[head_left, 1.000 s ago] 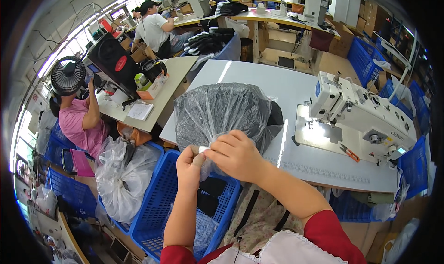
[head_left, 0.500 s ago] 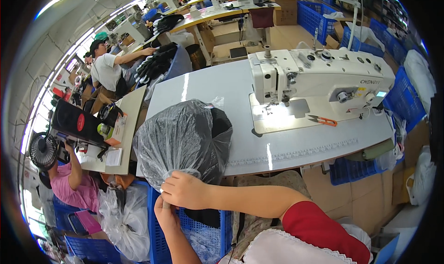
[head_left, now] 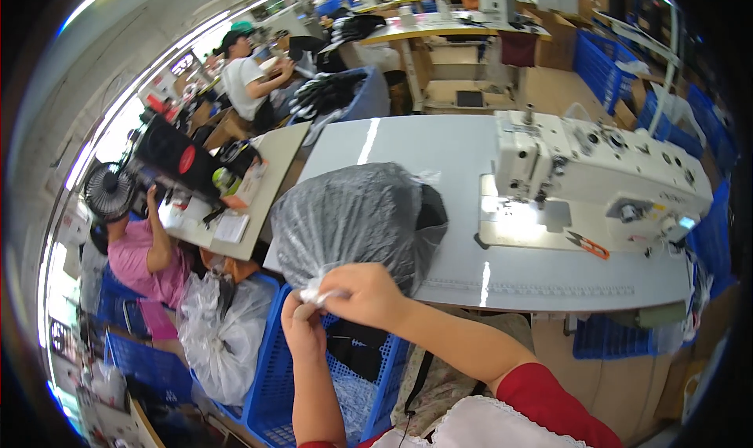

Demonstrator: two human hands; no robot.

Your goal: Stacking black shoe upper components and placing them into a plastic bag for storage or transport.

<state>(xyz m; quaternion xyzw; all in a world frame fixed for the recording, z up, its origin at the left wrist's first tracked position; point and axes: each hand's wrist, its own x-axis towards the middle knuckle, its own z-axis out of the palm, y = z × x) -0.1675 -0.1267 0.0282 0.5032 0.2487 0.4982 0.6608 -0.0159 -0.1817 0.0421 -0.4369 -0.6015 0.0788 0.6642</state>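
A full, see-through plastic bag [head_left: 345,220] with dark contents rests on the near left part of the sewing table [head_left: 439,146]. Its gathered neck is bunched toward me at the table's near edge. My right hand [head_left: 362,293] is closed around the twisted neck. Just left of it and touching the same bunched plastic, my left hand [head_left: 302,326] pinches the neck from below, a band of tape or bandage on one finger. Part of the neck is hidden between the fingers.
A white sewing machine [head_left: 604,165] stands to the right, with orange-handled thread snips [head_left: 588,245] before it. Below my hands is a blue crate [head_left: 267,405]; a tied clear bag [head_left: 223,334] lies left of it. Two people work at the left, one in pink [head_left: 149,260], one in white [head_left: 245,81].
The view has shifted, so everything sits further right. My right hand has drawn and twisted the bag's neck into a tighter white strand. The person in white has pulled their arm back from the dark pile.
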